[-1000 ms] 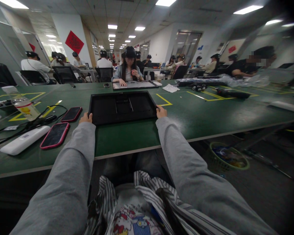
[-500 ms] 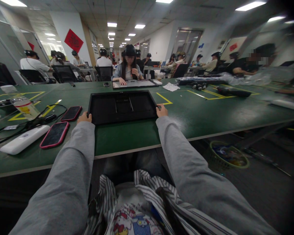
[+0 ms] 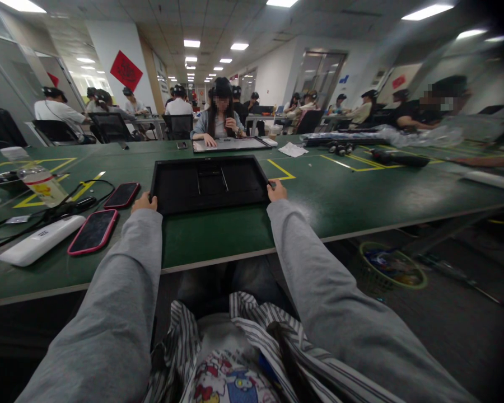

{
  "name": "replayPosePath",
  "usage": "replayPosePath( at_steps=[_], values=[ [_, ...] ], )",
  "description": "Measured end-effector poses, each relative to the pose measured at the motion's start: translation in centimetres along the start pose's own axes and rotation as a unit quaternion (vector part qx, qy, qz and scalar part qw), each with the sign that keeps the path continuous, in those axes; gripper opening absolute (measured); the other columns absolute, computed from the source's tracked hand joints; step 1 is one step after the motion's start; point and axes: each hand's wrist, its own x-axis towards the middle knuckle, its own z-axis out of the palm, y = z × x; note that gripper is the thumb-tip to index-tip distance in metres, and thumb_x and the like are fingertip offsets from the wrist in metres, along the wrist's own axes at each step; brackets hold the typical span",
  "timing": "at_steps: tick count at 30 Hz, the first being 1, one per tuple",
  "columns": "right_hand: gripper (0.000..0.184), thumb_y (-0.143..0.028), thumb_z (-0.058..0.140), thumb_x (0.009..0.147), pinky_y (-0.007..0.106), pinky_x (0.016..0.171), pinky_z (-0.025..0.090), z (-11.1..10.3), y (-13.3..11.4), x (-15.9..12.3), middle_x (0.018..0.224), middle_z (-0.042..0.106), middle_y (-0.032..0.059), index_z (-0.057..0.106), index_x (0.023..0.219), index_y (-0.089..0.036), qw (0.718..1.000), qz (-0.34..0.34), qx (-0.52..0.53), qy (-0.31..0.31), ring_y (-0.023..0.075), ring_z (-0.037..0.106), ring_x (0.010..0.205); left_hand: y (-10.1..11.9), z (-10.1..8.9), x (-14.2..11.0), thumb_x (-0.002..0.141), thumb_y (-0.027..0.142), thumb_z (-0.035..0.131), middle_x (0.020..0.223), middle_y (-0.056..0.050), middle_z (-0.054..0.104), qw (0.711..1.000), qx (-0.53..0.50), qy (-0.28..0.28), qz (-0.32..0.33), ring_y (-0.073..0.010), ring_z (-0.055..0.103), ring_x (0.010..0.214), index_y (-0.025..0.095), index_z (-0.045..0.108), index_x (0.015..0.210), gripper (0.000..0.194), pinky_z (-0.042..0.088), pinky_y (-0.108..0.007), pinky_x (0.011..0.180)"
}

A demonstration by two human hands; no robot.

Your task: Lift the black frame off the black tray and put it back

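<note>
A black monitor back cover [image 3: 174, 182], shallow and rectangular with a raised rim, lies on the green table in front of me. Its inner side faces up, and two thin light strips run near its middle. My left hand [image 3: 144, 202] grips its left edge near the front corner, thumb on the rim. On the right edge, my right hand [image 3: 277, 191] is closed in the same way. The undersides of both grips are hidden. Left of my left hand lie two phones, a dark one [image 3: 122, 195] and a pink-cased one [image 3: 93, 231].
A white power bank [image 3: 42, 240], black cables and a plastic bottle [image 3: 45, 183] are at left. Across the table [image 3: 361, 207] a person rests a hand on a flat panel [image 3: 235, 145]. Crumpled tissue [image 3: 293, 149] and black tools lie right. A basket [image 3: 392, 266] stands below.
</note>
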Motion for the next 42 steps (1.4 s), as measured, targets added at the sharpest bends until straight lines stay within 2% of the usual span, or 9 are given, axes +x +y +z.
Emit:
replayPosePath(
  at_steps=[16, 19, 23, 25, 27, 32, 35, 38, 42],
  values=[
    [0.039, -0.024, 0.055, 0.082, 0.039, 0.086, 0.046, -0.3, -0.4, -0.3, 0.095, 0.068, 0.0096, 0.059, 0.121, -0.020, 1.000, 0.005, -0.010, -0.019, 0.0243, 0.059, 0.090, 0.5, -0.4, -0.6, 0.088, 0.044, 0.046, 0.127, -0.017, 0.060, 1.000, -0.007, 0.006, -0.006, -0.0326, 0.056, 0.116, 0.022, 0.052, 0.135, 0.052, 0.042, -0.049, 0.097],
    [0.038, -0.026, 0.053, 0.082, 0.045, 0.092, 0.042, -0.6, -0.9, -0.5, 0.103, 0.064, 0.0130, 0.059, 0.119, -0.018, 1.000, -0.012, -0.025, 0.002, 0.0272, 0.054, 0.101, 0.9, -1.5, -1.4, 0.088, 0.043, 0.046, 0.136, -0.018, 0.053, 0.997, -0.018, 0.076, 0.021, -0.0353, 0.046, 0.126, 0.018, 0.051, 0.135, 0.054, 0.033, -0.057, 0.102],
    [0.048, -0.035, 0.048, 0.087, 0.053, 0.099, 0.035, -1.5, -2.9, -1.5, 0.128, 0.049, 0.0176, 0.049, 0.131, -0.017, 0.991, -0.019, -0.038, 0.123, 0.0319, 0.038, 0.122, 1.9, -3.7, -3.7, 0.088, 0.051, 0.044, 0.152, -0.016, 0.033, 0.966, -0.076, 0.224, 0.104, -0.0347, 0.028, 0.137, 0.017, 0.043, 0.142, 0.064, 0.025, -0.054, 0.107],
    [0.057, -0.041, 0.043, 0.090, 0.055, 0.101, 0.033, -2.2, -4.5, -2.3, 0.137, 0.040, 0.0183, 0.037, 0.142, -0.017, 0.983, -0.033, -0.027, 0.181, 0.0328, 0.032, 0.128, 2.9, -4.4, -5.1, 0.089, 0.054, 0.042, 0.155, -0.014, 0.027, 0.952, -0.090, 0.254, 0.148, -0.0325, 0.024, 0.140, 0.019, 0.039, 0.145, 0.066, 0.019, -0.051, 0.111],
    [0.063, -0.046, 0.035, 0.094, 0.057, 0.103, 0.031, -2.9, -6.4, -3.6, 0.144, 0.030, 0.0184, 0.021, 0.150, -0.019, 0.977, -0.071, -0.016, 0.200, 0.0334, 0.028, 0.133, 4.1, -4.6, -6.3, 0.089, 0.055, 0.041, 0.156, -0.012, 0.025, 0.949, -0.079, 0.241, 0.186, -0.0318, 0.022, 0.141, 0.021, 0.037, 0.147, 0.067, 0.015, -0.049, 0.112],
    [0.064, -0.052, 0.027, 0.096, 0.058, 0.105, 0.029, -3.0, -9.8, -7.1, 0.149, 0.026, 0.0157, 0.016, 0.153, -0.023, 0.975, -0.210, -0.017, 0.073, 0.0355, 0.021, 0.138, 6.3, -1.9, -7.2, 0.089, 0.057, 0.045, 0.154, -0.008, 0.031, 0.949, -0.004, 0.113, 0.296, -0.0316, 0.025, 0.139, 0.027, 0.042, 0.144, 0.062, 0.017, -0.048, 0.112],
    [0.058, -0.054, 0.038, 0.094, 0.055, 0.104, 0.032, -1.5, -9.9, -8.4, 0.144, 0.036, 0.0118, 0.034, 0.146, -0.029, 0.950, -0.296, -0.032, -0.096, 0.0340, 0.030, 0.133, 6.1, 0.9, -6.9, 0.088, 0.060, 0.045, 0.150, -0.008, 0.038, 0.929, 0.023, 0.022, 0.370, -0.0294, 0.033, 0.133, 0.027, 0.051, 0.138, 0.060, 0.026, -0.046, 0.108],
    [0.053, -0.056, 0.047, 0.091, 0.053, 0.104, 0.034, -0.1, -9.1, -9.0, 0.140, 0.042, 0.0109, 0.049, 0.137, -0.030, 0.914, -0.327, -0.068, -0.232, 0.0321, 0.036, 0.128, 5.5, 2.8, -6.5, 0.085, 0.064, 0.049, 0.143, -0.008, 0.047, 0.921, 0.048, -0.032, 0.386, -0.0288, 0.038, 0.128, 0.028, 0.054, 0.135, 0.062, 0.033, -0.045, 0.101],
    [0.049, -0.052, 0.049, 0.092, 0.050, 0.101, 0.036, 0.6, -8.6, -8.8, 0.138, 0.044, 0.0112, 0.052, 0.135, -0.029, 0.910, -0.324, -0.072, -0.248, 0.0299, 0.038, 0.126, 5.2, 3.2, -6.3, 0.087, 0.062, 0.047, 0.140, -0.005, 0.048, 0.920, 0.053, -0.034, 0.387, -0.0268, 0.039, 0.128, 0.032, 0.053, 0.135, 0.057, 0.035, -0.043, 0.100]
  ],
)
